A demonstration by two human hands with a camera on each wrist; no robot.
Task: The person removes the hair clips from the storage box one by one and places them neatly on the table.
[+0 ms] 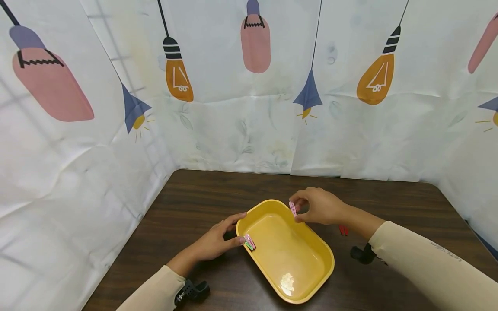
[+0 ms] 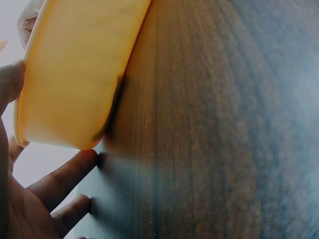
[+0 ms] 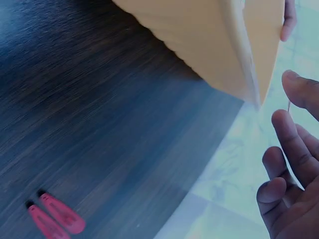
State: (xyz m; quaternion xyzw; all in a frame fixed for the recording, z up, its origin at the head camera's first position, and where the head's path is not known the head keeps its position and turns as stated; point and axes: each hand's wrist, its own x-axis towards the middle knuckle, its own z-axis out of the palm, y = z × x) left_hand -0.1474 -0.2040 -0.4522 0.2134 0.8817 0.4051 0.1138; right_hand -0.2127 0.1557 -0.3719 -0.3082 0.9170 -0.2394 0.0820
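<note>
A yellow plastic tray stands on the table. My left hand spans its far left corner with fairly straight fingers, the thumb at the rim; the left wrist view shows the fingertips by the tray's outer wall. Beside that thumb, pink and green snap hair clips lie at the rim; whether they are fastened there I cannot tell. Above the tray's far right edge, my right hand pinches a pink hair clip between thumb and finger. In the right wrist view that clip appears only as a thin edge.
Two red hair clips lie on the dark wooden table, right of the tray and near my right forearm. Behind the table hangs a white patterned curtain, with another stretch along the left side.
</note>
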